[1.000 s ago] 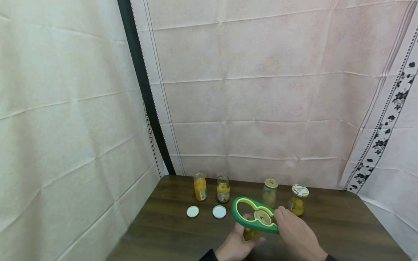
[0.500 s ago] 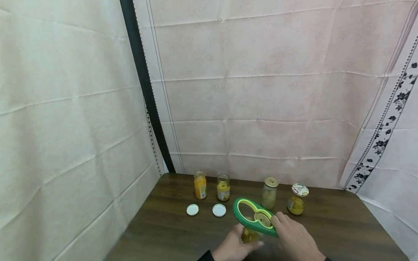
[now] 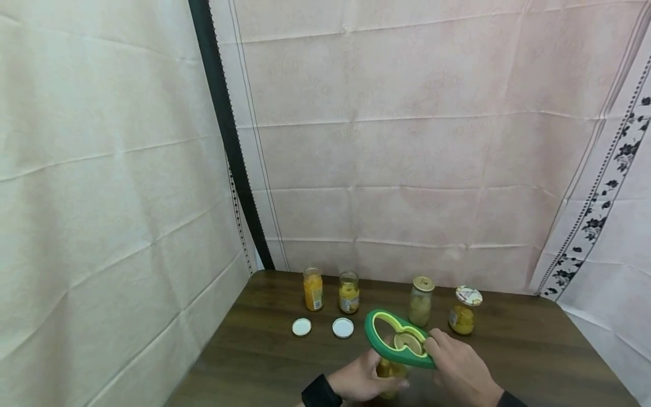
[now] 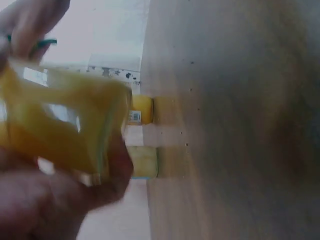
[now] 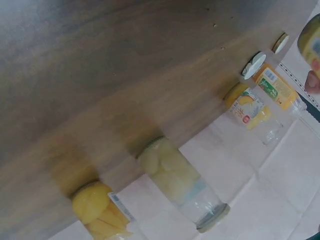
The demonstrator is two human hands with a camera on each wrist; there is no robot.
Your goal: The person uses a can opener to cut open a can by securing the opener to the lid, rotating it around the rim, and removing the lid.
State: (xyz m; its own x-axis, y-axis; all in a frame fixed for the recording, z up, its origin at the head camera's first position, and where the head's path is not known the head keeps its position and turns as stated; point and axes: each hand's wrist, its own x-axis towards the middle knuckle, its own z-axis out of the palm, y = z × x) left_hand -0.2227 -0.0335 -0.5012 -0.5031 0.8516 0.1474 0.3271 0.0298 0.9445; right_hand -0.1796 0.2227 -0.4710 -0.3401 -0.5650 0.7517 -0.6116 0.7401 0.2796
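Note:
Low in the head view, my left hand (image 3: 363,376) grips a glass jar (image 3: 389,371) of yellow fruit, its fingers wrapped round the side. My right hand (image 3: 460,364) holds the handle end of a green jar opener (image 3: 391,355) with a light-green toothed inner edge. The smaller opening of the opener lies around the jar's gold lid (image 3: 408,342). Up close in the left wrist view, the held jar (image 4: 60,120) is blurred and above the tabletop. The right wrist view catches only a fingertip of the left hand and part of this jar (image 5: 311,45) at the right edge.
Two lidless jars, one orange (image 3: 312,291) and one yellow (image 3: 348,294), stand at the back left, with two white lids (image 3: 301,327) before them. Behind the opener are a tall lidded jar (image 3: 420,302) of pale fruit and a lidded yellow jar (image 3: 461,319).
The left hand and the jar have dropped slightly, and more of the jar shows below the opener. The opener has shifted a little to the right. Both hands keep their hold.

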